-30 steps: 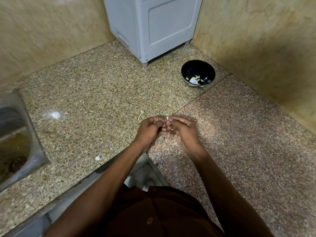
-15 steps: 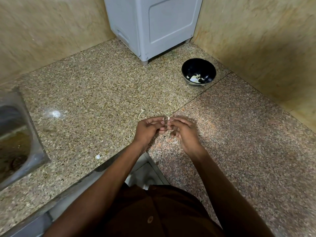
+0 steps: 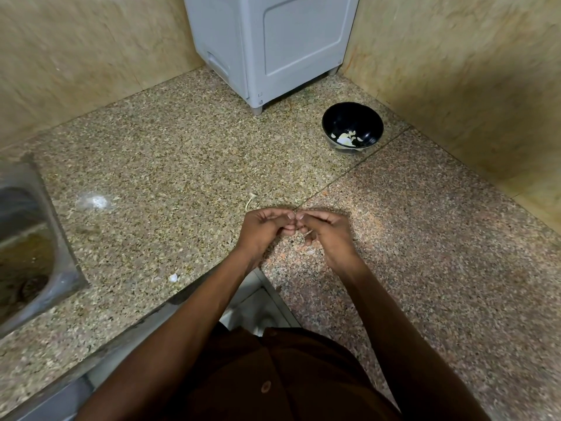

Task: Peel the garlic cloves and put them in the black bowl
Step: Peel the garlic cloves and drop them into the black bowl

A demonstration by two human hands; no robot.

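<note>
My left hand (image 3: 263, 230) and my right hand (image 3: 329, 233) meet fingertip to fingertip just above the granite counter, near its inner corner. Between their curled fingers they pinch a small garlic clove (image 3: 307, 233), almost wholly hidden; only a pale sliver of it or its skin shows. Bits of pale skin (image 3: 310, 249) lie on the counter under my right hand. The black bowl (image 3: 368, 123) stands at the back right by the wall, with several peeled white cloves (image 3: 346, 138) in its bottom.
A grey appliance (image 3: 273, 44) stands in the back corner, left of the bowl. A steel sink (image 3: 27, 238) is set into the counter at far left. A garlic stem (image 3: 250, 200) lies just beyond my hands, and a white scrap (image 3: 173, 278) near the front edge.
My fingers have shifted slightly on the clove as they work at its skin. Both hands stay in the same spot, and the bowl has not moved.
</note>
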